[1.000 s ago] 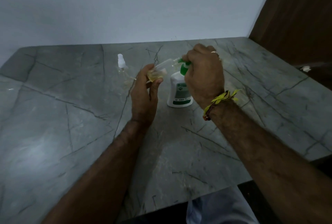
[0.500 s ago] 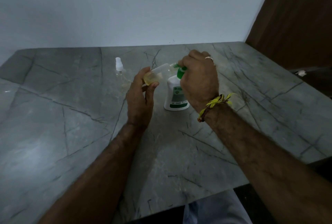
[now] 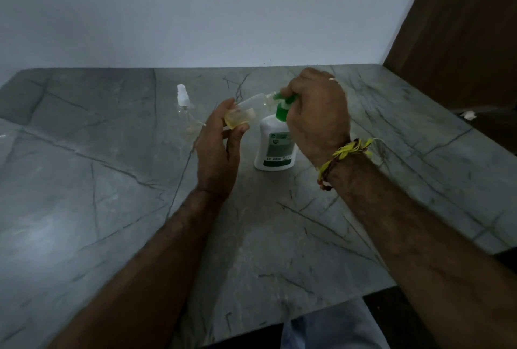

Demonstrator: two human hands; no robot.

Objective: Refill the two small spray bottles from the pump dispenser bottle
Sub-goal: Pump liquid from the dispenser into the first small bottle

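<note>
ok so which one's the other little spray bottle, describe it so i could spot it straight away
Start at the grey marble table and find the white pump bottle with the green top near its middle. Left of both hands, towards the wall, the small clear spray bottle stands alone. It alone has a white spray cap on and no hand on it.

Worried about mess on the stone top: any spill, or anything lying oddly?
No spill shows on the table. The pump bottle stands upright. The second spray bottle appears to lie on its side at the back left.
</note>
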